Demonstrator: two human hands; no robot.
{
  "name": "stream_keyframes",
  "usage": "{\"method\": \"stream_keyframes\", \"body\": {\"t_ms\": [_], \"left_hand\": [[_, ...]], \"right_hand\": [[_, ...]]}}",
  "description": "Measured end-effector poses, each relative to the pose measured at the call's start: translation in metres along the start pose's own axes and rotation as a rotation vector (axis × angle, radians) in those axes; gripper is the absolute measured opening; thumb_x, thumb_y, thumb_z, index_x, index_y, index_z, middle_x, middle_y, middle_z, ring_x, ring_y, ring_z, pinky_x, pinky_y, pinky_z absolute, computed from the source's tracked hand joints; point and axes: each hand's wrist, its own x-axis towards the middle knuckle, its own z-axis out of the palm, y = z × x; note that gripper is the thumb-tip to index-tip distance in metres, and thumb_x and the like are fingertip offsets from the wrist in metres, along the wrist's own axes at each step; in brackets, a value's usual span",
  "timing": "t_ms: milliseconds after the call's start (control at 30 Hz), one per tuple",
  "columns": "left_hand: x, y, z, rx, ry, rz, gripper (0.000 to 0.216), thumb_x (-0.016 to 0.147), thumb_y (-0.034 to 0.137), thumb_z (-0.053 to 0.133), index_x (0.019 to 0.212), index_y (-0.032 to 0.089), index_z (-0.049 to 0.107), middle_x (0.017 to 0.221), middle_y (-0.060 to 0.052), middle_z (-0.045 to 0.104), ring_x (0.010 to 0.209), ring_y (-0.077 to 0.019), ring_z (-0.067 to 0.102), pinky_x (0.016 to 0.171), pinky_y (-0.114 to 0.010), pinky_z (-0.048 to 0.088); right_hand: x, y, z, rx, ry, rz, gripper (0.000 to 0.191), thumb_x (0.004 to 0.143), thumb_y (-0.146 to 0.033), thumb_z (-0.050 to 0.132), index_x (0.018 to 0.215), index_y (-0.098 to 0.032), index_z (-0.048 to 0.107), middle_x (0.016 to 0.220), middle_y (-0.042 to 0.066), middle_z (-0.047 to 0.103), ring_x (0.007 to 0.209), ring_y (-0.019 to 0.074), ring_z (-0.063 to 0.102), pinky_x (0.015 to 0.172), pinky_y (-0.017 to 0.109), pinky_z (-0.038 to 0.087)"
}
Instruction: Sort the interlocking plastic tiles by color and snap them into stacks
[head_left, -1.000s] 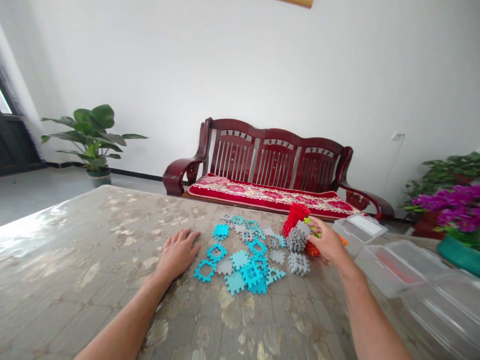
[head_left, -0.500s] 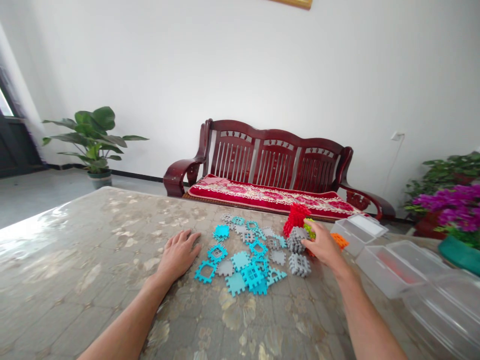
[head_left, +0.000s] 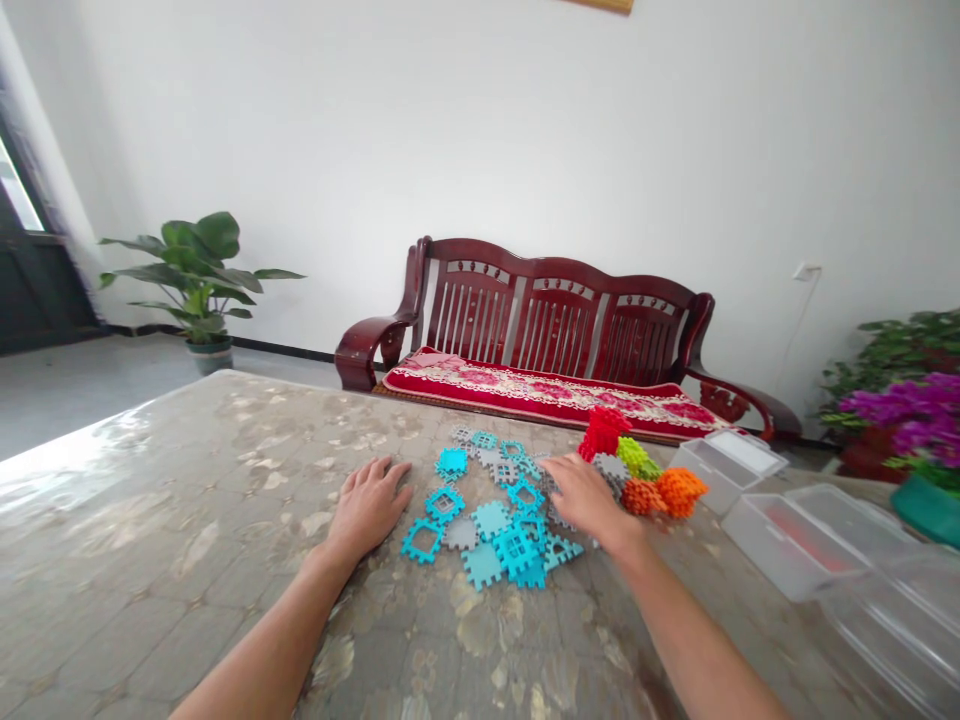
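Note:
My left hand lies flat on the patterned tablecloth, fingers spread, holding nothing. Just right of it are a turquoise square frame piece and a second turquoise window piece. My right hand reaches over the right side of the loose pieces, fingers stretched out at grey interlocking tiles that it partly covers. A pale turquoise tile, a turquoise triangle piece and a bright blue tile lie among the spread. Behind my right hand stands a grey stack of tiles, partly hidden.
Past the right hand are red pieces, lime green pieces and orange pieces in piles. Clear plastic boxes stand at the table's right. A wooden bench with a red cover is beyond the table's far edge.
My right hand has moved left from the grey stacks to the loose grey tiles, uncovering the orange and green piles. The left hand stays in place; the view has shifted slightly.

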Motion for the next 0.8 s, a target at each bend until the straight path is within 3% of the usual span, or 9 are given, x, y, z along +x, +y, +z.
{"method": "stream_keyframes", "body": {"t_ms": [200, 433, 633, 800], "left_hand": [[-0.002, 0.004, -0.006, 0.011, -0.008, 0.008, 0.044, 0.091, 0.037, 0.045, 0.131, 0.027, 0.059, 0.142, -0.011, 0.054, 0.135, -0.0278, 0.044, 0.112, -0.044, 0.032], [-0.003, 0.005, -0.007, 0.028, 0.003, 0.011, 0.043, 0.092, 0.037, 0.045, 0.131, 0.027, 0.060, 0.142, -0.010, 0.054, 0.134, -0.0273, 0.045, 0.111, -0.044, 0.032], [-0.002, 0.001, -0.003, 0.043, 0.010, 0.019, 0.044, 0.092, 0.036, 0.043, 0.132, 0.028, 0.059, 0.142, -0.009, 0.054, 0.134, -0.0267, 0.045, 0.111, -0.042, 0.032], [-0.001, 0.000, 0.000, 0.046, 0.001, 0.017, 0.045, 0.093, 0.037, 0.042, 0.133, 0.026, 0.059, 0.143, -0.011, 0.053, 0.135, -0.0288, 0.044, 0.112, -0.045, 0.032]], "right_hand": [[0.024, -0.004, 0.008, -0.155, -0.191, 0.052, 0.053, 0.070, -0.006, 0.058, 0.120, -0.024, 0.064, 0.119, 0.009, 0.069, 0.110, 0.0264, 0.059, 0.093, 0.038, 0.041], [0.022, -0.006, 0.009, -0.153, -0.144, 0.030, 0.052, 0.073, -0.007, 0.057, 0.123, -0.020, 0.063, 0.117, 0.012, 0.065, 0.114, 0.0273, 0.056, 0.096, 0.039, 0.042], [0.012, 0.007, -0.014, 0.145, 0.173, 0.048, 0.053, 0.072, -0.011, 0.056, 0.125, -0.018, 0.062, 0.115, 0.010, 0.057, 0.103, 0.0212, 0.060, 0.094, 0.033, 0.049], [-0.010, 0.049, -0.028, 0.521, 0.549, 0.132, 0.043, 0.078, -0.030, 0.060, 0.119, -0.019, 0.064, 0.115, 0.010, 0.058, 0.092, 0.0195, 0.064, 0.087, 0.036, 0.056]]}}
